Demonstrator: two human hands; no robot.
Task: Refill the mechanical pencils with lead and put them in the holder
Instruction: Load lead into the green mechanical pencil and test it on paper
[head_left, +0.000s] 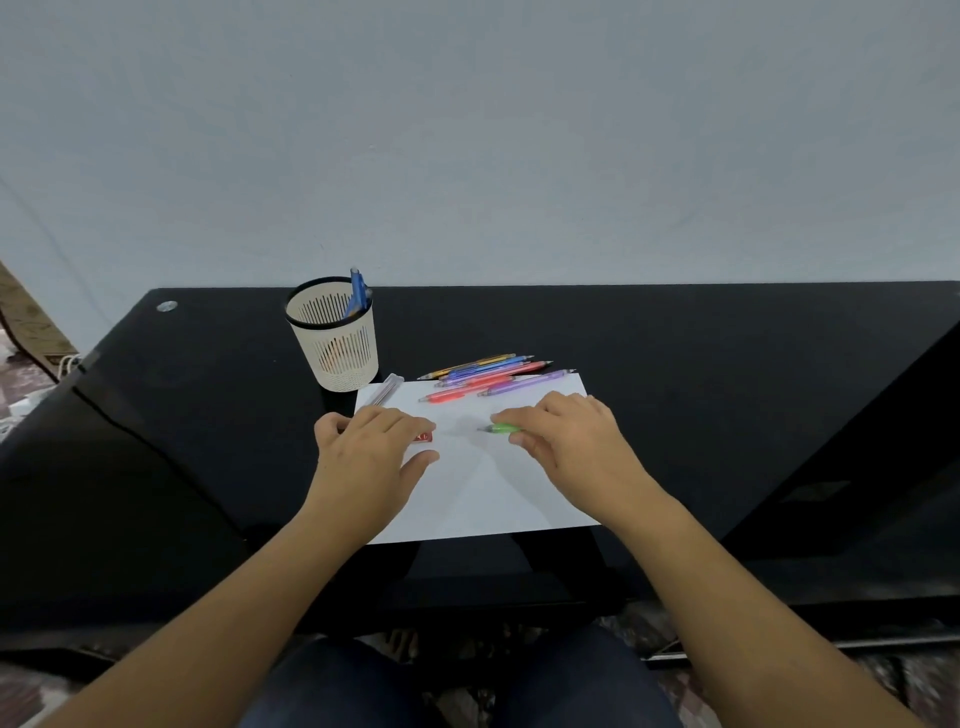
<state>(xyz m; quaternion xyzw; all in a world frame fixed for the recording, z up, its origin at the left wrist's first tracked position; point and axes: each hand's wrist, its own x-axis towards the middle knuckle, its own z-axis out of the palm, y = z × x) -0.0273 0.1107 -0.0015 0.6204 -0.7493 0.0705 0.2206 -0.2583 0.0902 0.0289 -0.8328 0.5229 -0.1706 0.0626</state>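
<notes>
A white sheet of paper (483, 488) lies on the black desk. My right hand (566, 436) grips a green mechanical pencil (501, 428) low over the sheet, tip pointing left. My left hand (371, 447) rests palm down on the sheet's left part, over a small red lead box (425, 437) that shows only at my fingertips. Several coloured mechanical pencils (488, 376) lie in a bunch at the sheet's far edge. A clear lead tube (387, 389) lies at the far left corner. The cream mesh holder (335, 338) stands behind it with a blue pencil (357, 293) inside.
The black glass desk (727, 389) runs to a pale wall behind. A cable (156, 447) crosses the desk's left side. A lower black surface (857, 519) sits at the right. My knees show below the desk's near edge.
</notes>
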